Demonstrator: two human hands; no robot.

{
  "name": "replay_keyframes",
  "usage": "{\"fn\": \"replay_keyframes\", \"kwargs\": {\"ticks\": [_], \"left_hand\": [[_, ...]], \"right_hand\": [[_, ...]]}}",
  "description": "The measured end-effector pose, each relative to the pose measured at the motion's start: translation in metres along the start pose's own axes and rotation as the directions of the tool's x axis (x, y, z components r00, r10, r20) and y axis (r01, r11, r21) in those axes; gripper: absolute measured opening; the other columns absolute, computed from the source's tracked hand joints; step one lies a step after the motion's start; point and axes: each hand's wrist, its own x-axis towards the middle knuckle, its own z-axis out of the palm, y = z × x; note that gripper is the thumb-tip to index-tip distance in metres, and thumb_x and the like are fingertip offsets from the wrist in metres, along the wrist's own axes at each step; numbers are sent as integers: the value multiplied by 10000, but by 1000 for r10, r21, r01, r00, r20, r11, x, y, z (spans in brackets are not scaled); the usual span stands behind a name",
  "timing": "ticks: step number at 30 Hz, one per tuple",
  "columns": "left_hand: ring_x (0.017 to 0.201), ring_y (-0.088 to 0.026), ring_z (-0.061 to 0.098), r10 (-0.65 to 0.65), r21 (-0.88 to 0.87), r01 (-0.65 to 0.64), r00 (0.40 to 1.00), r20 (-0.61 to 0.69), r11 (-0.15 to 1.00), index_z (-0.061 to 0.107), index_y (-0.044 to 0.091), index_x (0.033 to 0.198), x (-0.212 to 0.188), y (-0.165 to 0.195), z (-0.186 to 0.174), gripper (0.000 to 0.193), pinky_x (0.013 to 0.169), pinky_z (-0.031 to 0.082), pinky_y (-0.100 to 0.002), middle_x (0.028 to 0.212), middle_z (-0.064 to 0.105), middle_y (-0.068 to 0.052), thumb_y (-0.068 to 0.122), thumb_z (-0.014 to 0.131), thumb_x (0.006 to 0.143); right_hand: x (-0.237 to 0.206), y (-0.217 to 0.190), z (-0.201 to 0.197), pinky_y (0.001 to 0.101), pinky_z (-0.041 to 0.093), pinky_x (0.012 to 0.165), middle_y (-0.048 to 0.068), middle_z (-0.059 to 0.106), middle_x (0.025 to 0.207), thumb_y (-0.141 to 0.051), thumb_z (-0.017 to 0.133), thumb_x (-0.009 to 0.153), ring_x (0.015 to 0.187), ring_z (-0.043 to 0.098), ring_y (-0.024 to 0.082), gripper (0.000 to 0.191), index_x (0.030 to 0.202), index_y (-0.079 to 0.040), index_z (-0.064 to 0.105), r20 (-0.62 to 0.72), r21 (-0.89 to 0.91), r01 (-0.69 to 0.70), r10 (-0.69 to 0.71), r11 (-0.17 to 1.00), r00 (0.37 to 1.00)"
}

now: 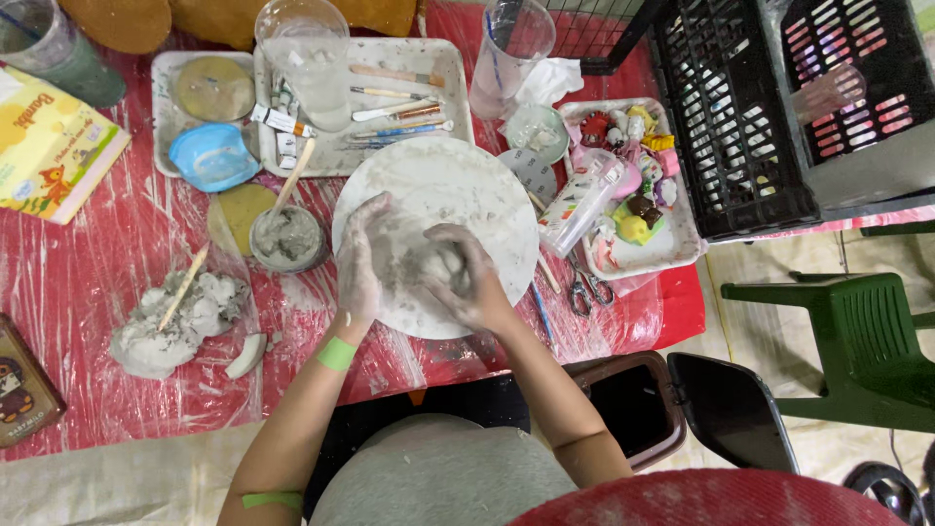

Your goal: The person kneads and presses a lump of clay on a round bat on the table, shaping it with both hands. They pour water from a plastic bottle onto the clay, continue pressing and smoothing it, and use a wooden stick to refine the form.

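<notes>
Grey clay lump (440, 265) sits near the middle of the round white board (487, 195). I see my right hand (474, 282) closed around it and my left hand (360, 255), fingers loosely curved, pressing its side. Shaping seems underway; next needs even squeezing.

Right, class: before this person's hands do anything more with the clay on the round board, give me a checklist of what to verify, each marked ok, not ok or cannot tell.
1. Clay lump over the round board, not the table: ok.
2. Both hands on the lump: right hand wraps it, left hand beside it; ok.
3. Slip cup with stick within reach, left of board: ok.
4. Spare clay on plastic sheet nearby: ok.
5. Scissors clear of the board: ok.
6. Lump moist enough: cannot tell.
</notes>
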Motion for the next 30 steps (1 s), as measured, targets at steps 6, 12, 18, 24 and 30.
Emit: {"fn": "replay_keyframes", "kwargs": {"ticks": [6, 12, 18, 24, 30], "left_hand": [[1563, -276, 301, -203, -232, 265, 943, 263, 936, 208, 17, 1651, 23, 14, 65, 792, 1289, 209, -400, 1695, 298, -196, 562, 322, 1087], [1643, -270, 139, -64, -197, 145, 928, 367, 970, 114, 13, 1662, 2, 67, 90, 807, 1325, 156, -416, 1768, 128, -169, 509, 407, 1096], [1653, -328, 188, 184, 122, -238, 921, 344, 964, 214, 43, 1680, 17, 69, 85, 798, 1365, 126, -409, 1787, 188, -136, 591, 230, 1100], [1610, -394, 18, 107, 29, -124, 933, 343, 992, 170, 155, 1658, -7, 126, 106, 851, 1225, 38, -594, 1752, -20, -168, 719, 195, 1022], [1682, -316, -1, 111, 526, -323, 913, 394, 787, 235, 259, 1664, 52, 105, 95, 828, 1238, -163, -680, 1785, 107, -106, 740, 192, 990]], "right_hand": [[-9, -18, 13, 483, 140, 1333, 198, 209, 1726, -525, 546, 976, 1621, 205, 328, 851, 1643, -108, 221, -355, 468, 109, 74, 877, 932], [-2, 5, 9, 503, 111, 1365, 249, 140, 1716, -663, 403, 1037, 1632, 152, 368, 901, 1581, 11, 153, -441, 176, 321, -217, 931, 871], [-1, -29, 2, 529, 80, 1388, 294, 176, 1755, -776, 345, 1042, 1660, 150, 411, 970, 1657, -47, 169, -502, 26, 125, -95, 992, 860], [38, -58, -20, 570, 55, 1382, 274, 82, 1779, -808, 372, 958, 1690, 69, 397, 1012, 1679, -148, 108, -383, 623, 355, -124, 696, 915], [-8, -49, 25, 571, 41, 1340, 211, -24, 1766, -874, 342, 861, 1664, 28, 395, 1101, 1671, -199, 23, -520, 519, 354, -41, 778, 853]]}}
